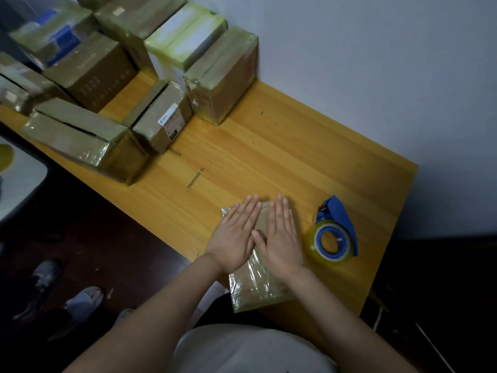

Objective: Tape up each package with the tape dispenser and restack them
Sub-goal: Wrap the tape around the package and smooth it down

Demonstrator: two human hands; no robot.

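on the table [269,146], far left, taped packages [88,141] stand crowded and partly stacked. near the front edge the left hand [236,238] lies flat, fingers straight, on a flat shiny package [258,289]. the right hand [282,238] presses flat beside it. the blue tape dispenser [334,232] rests just right of that hand.

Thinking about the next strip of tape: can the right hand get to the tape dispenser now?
Probably yes. The right hand lies flat on the package, and the tape dispenser sits just beside it with nothing between.
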